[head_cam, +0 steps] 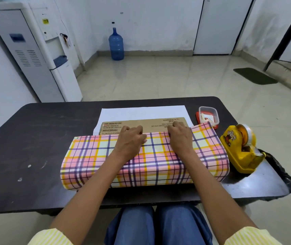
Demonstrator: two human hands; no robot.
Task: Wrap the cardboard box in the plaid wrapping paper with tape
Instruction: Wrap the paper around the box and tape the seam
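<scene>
A flat brown cardboard box with black print lies on the dark table. Plaid wrapping paper in pink, yellow and purple is folded up from the near side over most of the box top. The paper's white underside shows flat beyond the box. My left hand and my right hand both rest on the paper's far edge with fingers curled, holding that edge down against the box. A yellow tape dispenser with a clear roll stands to the right of the paper.
A small clear plastic container on a red lid sits at the table's far right. A black bag hangs off the right edge. Beyond the table are a water dispenser and a blue water jug on the tiled floor.
</scene>
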